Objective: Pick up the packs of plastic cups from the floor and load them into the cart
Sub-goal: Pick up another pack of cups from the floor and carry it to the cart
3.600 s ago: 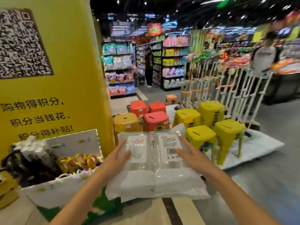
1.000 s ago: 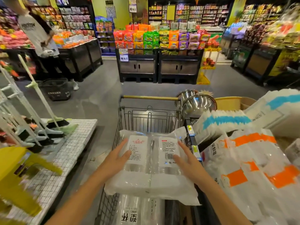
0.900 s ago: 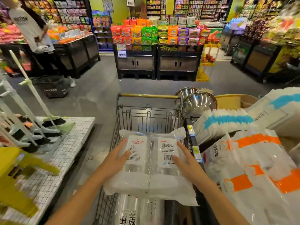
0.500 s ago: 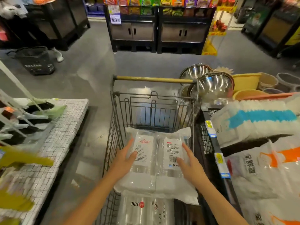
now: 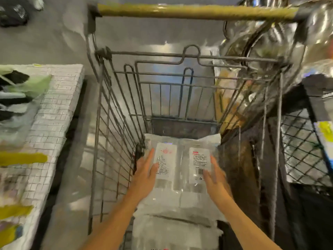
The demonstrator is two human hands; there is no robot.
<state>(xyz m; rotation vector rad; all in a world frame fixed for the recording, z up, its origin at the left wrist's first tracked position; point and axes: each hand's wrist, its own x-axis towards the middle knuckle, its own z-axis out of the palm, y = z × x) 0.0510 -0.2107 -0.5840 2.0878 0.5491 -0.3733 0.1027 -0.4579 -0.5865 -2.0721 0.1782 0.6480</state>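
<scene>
One wire cart (image 5: pixel 111 123) fills the view, and low inside it a clear, film-wrapped pack of plastic cups (image 5: pixel 182 188) sits over another pack (image 5: pixel 173 231) near the bottom. It looks light, squashy, slippery and easily crushed, so it is best supported along both long edges. The left hand (image 5: pixel 144 175) and right hand (image 5: pixel 214 177) press there, flat, with fingers straight.
</scene>
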